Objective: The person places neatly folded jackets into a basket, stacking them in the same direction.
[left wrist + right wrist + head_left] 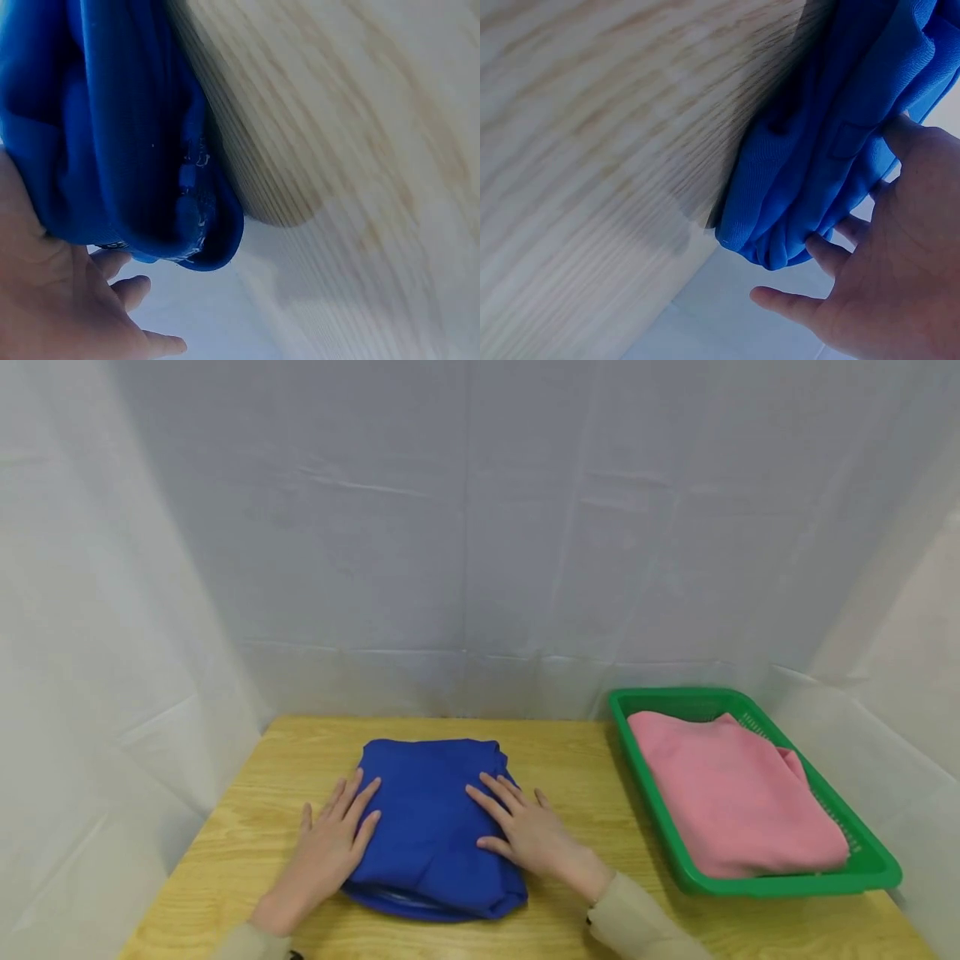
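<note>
A folded blue garment (427,827) lies as a thick, squarish bundle on the wooden table. My left hand (327,846) rests on its left edge with the fingers spread and fairly straight. On the opposite edge, my right hand (531,833) touches the top and side, its fingers also spread. Both wrist views show the stacked layers of the blue cloth (142,135) from the side, with the left palm (52,300) and the right palm (900,255) beside them. Neither hand grips the fabric.
A green plastic basket (780,887) stands at the right of the table, and a folded pink cloth (738,793) lies inside it. The wooden tabletop (300,752) ends at the back against white sheeting (465,568), which also hangs at both sides.
</note>
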Available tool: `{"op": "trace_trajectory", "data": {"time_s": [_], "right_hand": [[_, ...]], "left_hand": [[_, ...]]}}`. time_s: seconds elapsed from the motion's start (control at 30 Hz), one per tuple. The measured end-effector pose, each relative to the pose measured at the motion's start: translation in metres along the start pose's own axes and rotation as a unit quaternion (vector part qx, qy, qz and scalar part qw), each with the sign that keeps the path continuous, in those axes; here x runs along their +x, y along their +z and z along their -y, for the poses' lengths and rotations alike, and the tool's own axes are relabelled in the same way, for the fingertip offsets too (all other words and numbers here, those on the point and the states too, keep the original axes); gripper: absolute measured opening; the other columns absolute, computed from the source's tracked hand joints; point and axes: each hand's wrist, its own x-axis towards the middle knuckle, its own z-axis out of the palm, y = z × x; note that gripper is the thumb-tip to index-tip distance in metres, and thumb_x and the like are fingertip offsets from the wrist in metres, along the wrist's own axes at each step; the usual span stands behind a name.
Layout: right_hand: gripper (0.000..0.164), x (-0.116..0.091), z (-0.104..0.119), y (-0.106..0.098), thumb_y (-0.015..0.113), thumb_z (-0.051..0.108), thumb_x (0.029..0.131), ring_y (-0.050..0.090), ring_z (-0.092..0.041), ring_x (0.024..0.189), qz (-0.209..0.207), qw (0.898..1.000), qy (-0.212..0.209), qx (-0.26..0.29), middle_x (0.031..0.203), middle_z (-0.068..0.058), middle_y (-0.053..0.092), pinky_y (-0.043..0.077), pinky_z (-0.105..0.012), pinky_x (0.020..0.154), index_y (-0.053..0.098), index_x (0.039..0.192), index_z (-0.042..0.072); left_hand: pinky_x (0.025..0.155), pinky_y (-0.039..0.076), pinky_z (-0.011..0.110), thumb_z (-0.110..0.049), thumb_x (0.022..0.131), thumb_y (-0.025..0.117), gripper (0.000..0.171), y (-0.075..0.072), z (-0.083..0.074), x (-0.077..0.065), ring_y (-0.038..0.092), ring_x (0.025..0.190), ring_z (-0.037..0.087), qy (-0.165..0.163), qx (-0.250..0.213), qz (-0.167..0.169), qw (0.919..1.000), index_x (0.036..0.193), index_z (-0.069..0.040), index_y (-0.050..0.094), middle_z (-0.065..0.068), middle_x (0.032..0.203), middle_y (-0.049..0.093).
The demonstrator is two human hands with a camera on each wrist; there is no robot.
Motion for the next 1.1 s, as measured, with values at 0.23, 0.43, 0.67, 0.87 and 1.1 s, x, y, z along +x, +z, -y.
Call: {"op": "trace_trajectory", "data": {"time_s": [0.23,0.43,0.67,0.87,1.1], "right_hand": [[0.069,-0.007,-0.004,-0.001,0.051,0.050,0.103,0.029,-0.035,0.151,-0.011,1.000,-0.005,0.013,0.168,-0.008,0.022,0.038,-0.071,0.104,0.026,0.162,0.025],[0.069,-0.013,-0.011,0.001,0.051,0.051,0.103,0.029,-0.035,0.151,-0.014,1.000,-0.005,0.026,0.168,-0.008,0.022,0.036,-0.072,0.104,0.027,0.162,0.025],[0.070,-0.022,-0.021,0.004,0.051,0.051,0.103,0.031,-0.036,0.149,-0.033,0.999,-0.008,0.015,0.167,-0.009,0.024,0.040,-0.071,0.102,0.028,0.162,0.023],[0.069,-0.026,-0.028,0.002,0.050,0.051,0.103,0.030,-0.036,0.150,-0.028,1.000,-0.005,0.012,0.168,-0.009,0.022,0.040,-0.070,0.102,0.026,0.163,0.025],[0.069,-0.035,-0.035,-0.002,0.051,0.049,0.103,0.030,-0.036,0.150,-0.027,1.000,0.000,0.013,0.168,-0.009,0.022,0.039,-0.071,0.102,0.026,0.162,0.024]], "left_hand": [[0.107,0.015,0.081,-0.038,0.110,0.043,0.052,0.003,-0.007,0.001,0.027,0.150,0.042,0.001,0.000,0.002,1.0000,0.157,-0.016,0.041,0.013,0.166,0.027],[0.107,0.016,0.081,-0.037,0.109,0.044,0.051,0.007,-0.014,0.002,0.029,0.149,0.042,0.005,0.004,-0.002,1.0000,0.156,-0.015,0.043,0.013,0.165,0.029],[0.106,0.017,0.081,-0.039,0.109,0.045,0.052,0.012,-0.026,0.005,0.028,0.150,0.040,0.005,-0.001,-0.004,1.0000,0.156,-0.017,0.043,0.012,0.165,0.028],[0.106,0.019,0.081,-0.037,0.109,0.046,0.051,0.016,-0.034,0.006,0.029,0.149,0.041,0.004,0.000,-0.016,0.9999,0.155,-0.016,0.044,0.013,0.164,0.030],[0.107,0.018,0.080,-0.039,0.109,0.044,0.052,0.018,-0.046,0.009,0.027,0.151,0.039,0.003,-0.003,-0.004,1.0000,0.156,-0.017,0.043,0.012,0.165,0.029]]}}
